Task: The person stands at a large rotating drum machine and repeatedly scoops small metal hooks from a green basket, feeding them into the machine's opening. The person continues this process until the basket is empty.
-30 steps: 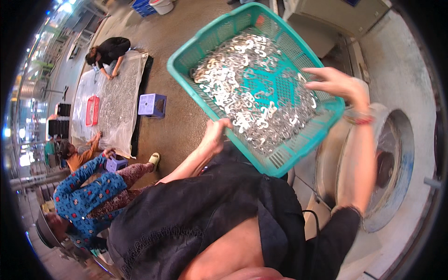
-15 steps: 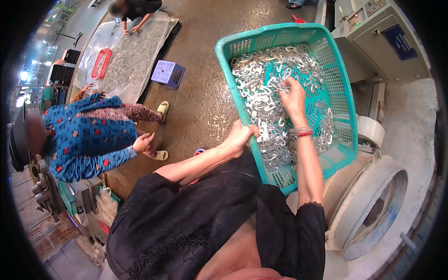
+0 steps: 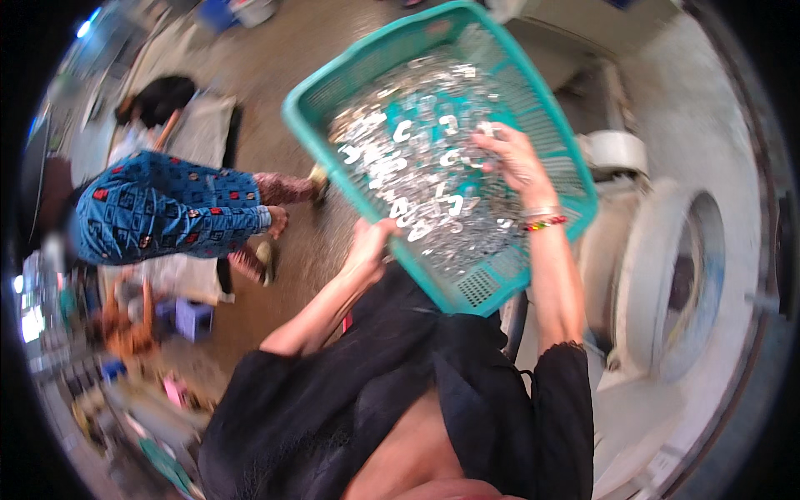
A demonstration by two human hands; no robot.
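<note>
One teal plastic basket, rectangular, mesh-walled, tilted at 1 o'clock in view; long axis runs 11 to 5. Left hand clamps its rim at 7. Right hand inside, at 3, fingers bent; blur hides any pinch. Glossy, hook-curved pieces strewn within.

Around the person in a blue patterned shirt, a blurred person in black bends above, a purple stool and a person in orange appear below, and a pale round-mouthed machine stands well apart to the right.
</note>
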